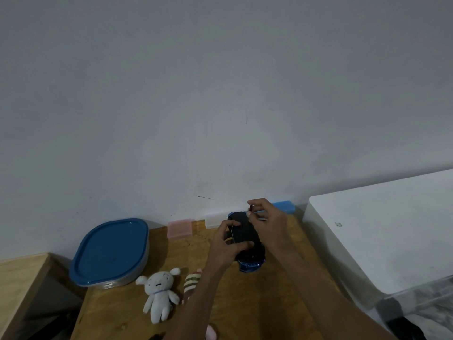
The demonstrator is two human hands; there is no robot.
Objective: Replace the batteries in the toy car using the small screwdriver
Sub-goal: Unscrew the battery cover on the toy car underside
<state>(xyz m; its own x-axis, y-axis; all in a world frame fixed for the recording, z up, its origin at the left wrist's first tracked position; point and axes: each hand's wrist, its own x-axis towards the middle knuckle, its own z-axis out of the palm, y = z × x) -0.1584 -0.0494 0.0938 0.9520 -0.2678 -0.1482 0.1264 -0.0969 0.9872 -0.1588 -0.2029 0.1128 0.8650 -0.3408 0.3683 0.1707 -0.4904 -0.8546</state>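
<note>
The toy car (245, 233) is blue with a black underside and lies upside down above the wooden table (245, 303). My left hand (226, 244) grips its left side, thumb and fingers wrapped around the body. My right hand (268, 220) is over the car's far end and pinches a thin dark small screwdriver (250, 209) between fingertips, held upright with its tip at the underside. The tip itself is hidden by my fingers. No batteries are visible.
A blue-lidded container (110, 251) stands at the left. A white plush toy (159, 294) and a striped plush (192, 282) lie near my left forearm. Small pink (180, 228), clear (214, 220) and blue (283, 207) boxes line the wall. A white bin (382, 236) stands right.
</note>
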